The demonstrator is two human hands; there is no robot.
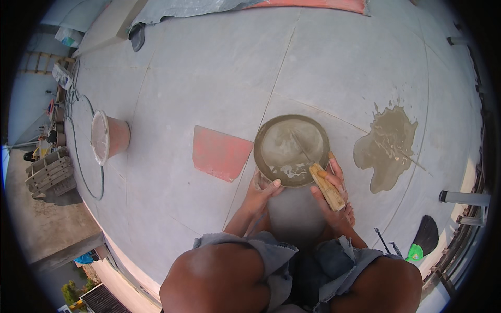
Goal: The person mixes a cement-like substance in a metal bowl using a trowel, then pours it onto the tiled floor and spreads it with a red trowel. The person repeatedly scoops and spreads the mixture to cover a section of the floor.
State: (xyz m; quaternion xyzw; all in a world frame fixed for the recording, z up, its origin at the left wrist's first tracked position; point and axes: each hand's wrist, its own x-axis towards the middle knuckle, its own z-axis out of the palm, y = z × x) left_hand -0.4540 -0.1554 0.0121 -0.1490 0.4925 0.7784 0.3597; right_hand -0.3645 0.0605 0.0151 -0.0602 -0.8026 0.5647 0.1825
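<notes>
A round, shallow pan (258, 161) of wet grey-brown slurry (291, 141) is in front of my bent knees. My left hand (261, 190) grips its near-left rim, thumb on top and fingers partly hidden below. In my right hand (334, 190) is a wooden-handled tool (327, 189), which looks like a trowel. Its thin metal part slants into the slurry, and the submerged end is hidden. Fingers of that hand also rest against the pan's right side. Just left of the pan, a flat red panel (220, 154) lies on the grey floor.
Right of the pan, a slurry puddle (389, 146) spreads, with a thin stick across it. A reddish bucket (110, 136) and a hose (78, 151) are at left. A black-and-green brush (424, 240) lies near the right edge, by metal legs (464, 198). Sheeting (193, 9) lies far ahead.
</notes>
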